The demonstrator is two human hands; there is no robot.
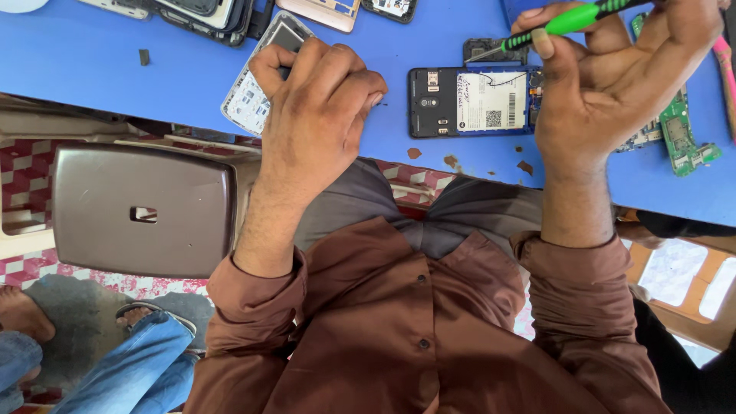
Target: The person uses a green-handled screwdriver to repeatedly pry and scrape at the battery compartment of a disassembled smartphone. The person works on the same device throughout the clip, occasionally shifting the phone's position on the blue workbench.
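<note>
Stool: a brown plastic stool (142, 211) stands on the floor to my left, below the table edge, with a small slot in the middle of its seat
Someone else: a leg in blue jeans (138, 372) and a sandalled foot show on the floor beside that stool, not mine
Table: the blue table (77, 54) runs across the top of my view, with a tiny black bit (144, 57) lying alone on it
Stack of shells: at the far edge, a pile of empty phone frames (207, 17) lies nested one in another; what is inside them I cannot tell
My left hand: my left hand (322, 115) is curled into a loose fist, knuckles up, pressing down on a white phone frame (249, 100) that lies tilted near the table edge; my thumb and forefinger pinch its upper end
Open phone: the open phone (471, 102) lies flat between my hands, back cover off; its dark blue shell holds a battery with a white label (492, 101), and the camera part sits at its left end
Small part: a small black module (491, 50) lies just above the open phone
My right hand: my right hand (613, 84) is closed round a green screwdriver (571, 19), thumb and fingers gripping the handle, the metal tip slanting down to the small black module
Crumbs: brown chips (452, 161) are scattered near the table edge below the phone
Boards: a green circuit board (682, 138) lies bare on the table, partly under my right hand
Far right: a pink tool (724, 69) lies along the edge of my view
</note>
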